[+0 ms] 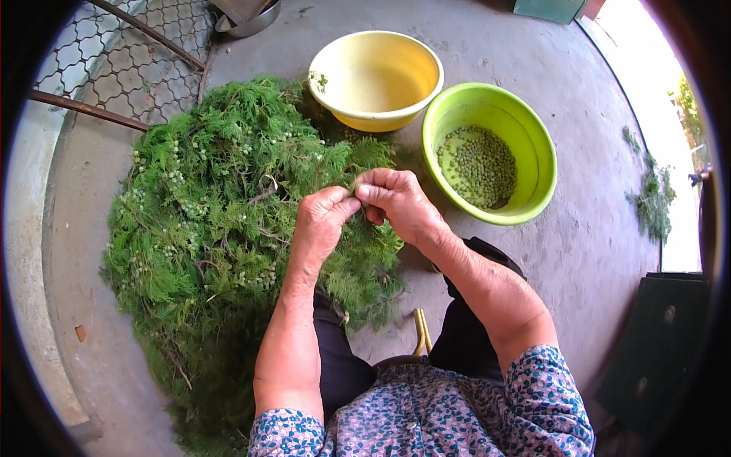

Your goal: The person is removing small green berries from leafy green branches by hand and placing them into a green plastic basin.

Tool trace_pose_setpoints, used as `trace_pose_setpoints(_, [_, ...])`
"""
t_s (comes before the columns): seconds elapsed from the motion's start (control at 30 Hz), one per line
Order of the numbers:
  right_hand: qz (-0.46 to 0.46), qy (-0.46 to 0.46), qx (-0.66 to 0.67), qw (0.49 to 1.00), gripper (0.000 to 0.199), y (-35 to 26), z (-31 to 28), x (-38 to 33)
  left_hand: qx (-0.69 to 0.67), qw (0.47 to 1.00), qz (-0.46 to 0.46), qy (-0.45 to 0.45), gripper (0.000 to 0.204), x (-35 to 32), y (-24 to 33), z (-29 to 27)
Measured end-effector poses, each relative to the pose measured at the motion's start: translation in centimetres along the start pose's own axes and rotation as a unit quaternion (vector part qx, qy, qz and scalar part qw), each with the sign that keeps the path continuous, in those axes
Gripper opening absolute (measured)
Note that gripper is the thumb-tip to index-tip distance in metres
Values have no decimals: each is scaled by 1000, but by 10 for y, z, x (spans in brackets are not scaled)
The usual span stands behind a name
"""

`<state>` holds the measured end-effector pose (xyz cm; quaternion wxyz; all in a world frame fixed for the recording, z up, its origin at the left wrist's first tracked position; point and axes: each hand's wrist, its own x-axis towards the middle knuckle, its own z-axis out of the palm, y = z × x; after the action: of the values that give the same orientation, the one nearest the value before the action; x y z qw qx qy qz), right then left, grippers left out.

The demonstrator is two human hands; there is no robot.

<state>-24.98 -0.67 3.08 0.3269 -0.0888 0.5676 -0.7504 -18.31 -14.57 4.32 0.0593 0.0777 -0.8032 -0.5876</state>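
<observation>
My left hand (320, 221) and my right hand (400, 199) meet above the right side of a big heap of green conifer branches (205, 198). Both are closed in a pinch, with thumbs and fingertips close together. A bit of green conifer sprig shows between the fingertips, mostly hidden by them. Pale green, round seed cones dot the heap. Right of my hands stands a lime green basin (542, 183), its bottom partly covered with many small green cones. Behind it, a yellow basin (365, 118) has a small sprig lying at its left rim.
A rusty metal grille (145, 57) leans at the far left, by a metal pan (255, 23). Loose green sprigs (653, 198) lie on the concrete floor (586, 198) at right. A dark panel (655, 343) stands at the lower right. My knees flank a yellowish metal leg (420, 331).
</observation>
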Motion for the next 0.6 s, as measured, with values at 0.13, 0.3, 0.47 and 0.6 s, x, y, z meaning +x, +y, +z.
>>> trace_pose_setpoints(0.13, [26, -5, 219, 975, 12, 3, -4, 0, -98, 994, -49, 22, 16, -1, -3, -1])
trace_pose_setpoints(0.3, [-74, 26, 286, 955, 21, -18, -58, 9, -259, 958, -68, 101, 16, 4, -12, -12])
trace_pose_setpoints(0.47, [-184, 159, 606, 757, 57, -29, -144, 17, -376, 911, -104, 136, 17, 8, -12, -20])
trace_pose_setpoints(0.6, [-96, 196, 311, 925, 34, -30, -121, 12, -420, 885, -119, 161, 14, 11, -20, -23])
